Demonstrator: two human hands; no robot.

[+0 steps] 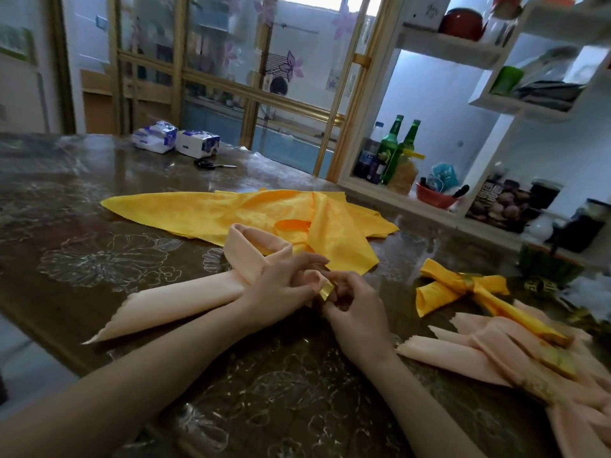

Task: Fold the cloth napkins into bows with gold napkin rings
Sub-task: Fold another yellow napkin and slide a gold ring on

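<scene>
- While the left hand point(277, 285) curls its fingers round the gathered middle of the peach napkin point(178, 300), the right hand point(355, 314) pinches the gold napkin ring point(325, 290) between thumb and fingers, right against the bunched cloth.
- Both hands meet near the middle of the bench point(82, 206), just in front of the person.
- That peach napkin lies on the bench to the left of the hands: one pointed tail runs toward the near-left edge, and a rolled loop curves up behind the left hand.
- Whether the ring is over the cloth I cannot tell; the fingers hide that spot.
- Behind the hands an unfolded yellow napkin point(231, 209) lies spread out.
- To the right rests a finished yellow bow point(436, 292) with a gold band at its centre, its tail lying over a heap of peach bows point(489, 348).
- At the far edge sit two tissue packs point(177, 138) and black scissors point(215, 165); green bottles point(398, 143) stand on a white shelf point(390, 195) beyond.
</scene>
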